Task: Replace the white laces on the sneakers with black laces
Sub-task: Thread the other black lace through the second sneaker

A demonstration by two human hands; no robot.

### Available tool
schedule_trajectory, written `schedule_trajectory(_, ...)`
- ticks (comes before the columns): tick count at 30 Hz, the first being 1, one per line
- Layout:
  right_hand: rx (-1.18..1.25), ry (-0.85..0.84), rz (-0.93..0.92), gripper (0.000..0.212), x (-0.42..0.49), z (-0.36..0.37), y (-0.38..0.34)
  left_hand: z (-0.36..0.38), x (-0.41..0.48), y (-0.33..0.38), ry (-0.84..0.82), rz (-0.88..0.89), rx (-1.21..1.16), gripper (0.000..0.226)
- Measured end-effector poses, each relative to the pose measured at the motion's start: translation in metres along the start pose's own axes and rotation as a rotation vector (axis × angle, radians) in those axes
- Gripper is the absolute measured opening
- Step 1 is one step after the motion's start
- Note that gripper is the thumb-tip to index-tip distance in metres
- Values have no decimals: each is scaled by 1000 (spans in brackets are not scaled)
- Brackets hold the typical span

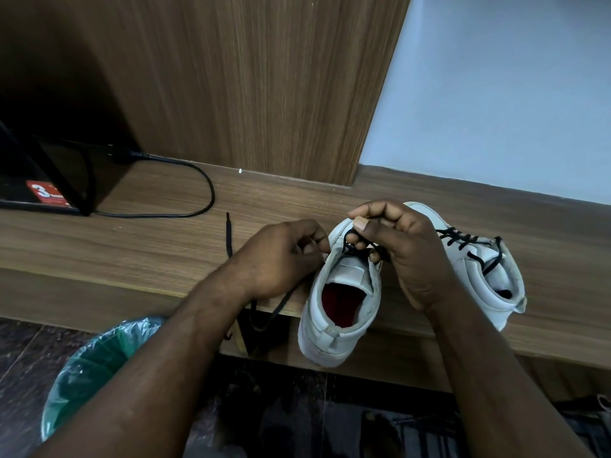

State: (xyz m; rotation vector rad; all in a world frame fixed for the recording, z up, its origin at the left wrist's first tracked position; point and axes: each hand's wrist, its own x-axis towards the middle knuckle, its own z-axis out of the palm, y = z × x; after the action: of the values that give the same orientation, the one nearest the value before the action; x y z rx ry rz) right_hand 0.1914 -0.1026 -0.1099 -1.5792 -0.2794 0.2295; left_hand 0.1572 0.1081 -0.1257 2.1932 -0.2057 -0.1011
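Note:
A white sneaker (337,312) with a red insole sits on the wooden shelf (132,246), heel toward me and overhanging the front edge. A black lace (355,247) crosses its upper eyelets. My right hand (406,256) pinches that lace over the tongue between thumb and curled fingers. My left hand (284,256) grips the sneaker's left side, and a loose lace end (228,234) runs out from under it across the shelf and down over the edge. A second white sneaker (492,276), laced in black, stands to the right, partly hidden by my right hand.
A black appliance (49,180) with a red sticker stands at the left, its power cable (185,193) looping over the shelf. A wood panel (251,87) and pale wall (496,104) rise behind. A bin with a green liner (92,371) stands on the dark floor below.

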Motion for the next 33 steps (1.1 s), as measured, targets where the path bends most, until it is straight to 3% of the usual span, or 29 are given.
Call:
schedule_trajectory(7, -48, -62, -17, 28, 1, -3, 1, 4, 3, -1, -22, -27, 49, 10)
schedule_trajectory(10, -87, -82, -36, 34, 0, -4, 0, 6, 6, -1, -16, -25, 183, 14)
schedule_trajectory(16, -245, -126, -22, 24, -2, -4, -1, 7, 6, -9, -97, -128, 398, 33)
schedule_trajectory(23, -318, -203, 28, 31, -4, -8, -2, 3, 4, -8, -176, -224, 540, 31)
schedule_trajectory(26, -348, -199, 13, 29, -4, -13, -5, 2, 2, -5, -102, -149, 473, 26)
schedule_trajectory(30, -331, -161, -8, 25, -3, -16, -8, 0, -1, -2, 1, -21, 241, 3)
schedule_trajectory(33, -341, -116, 14, 15, -3, -20, -11, 2, -1, -1, 10, 8, 188, 5)
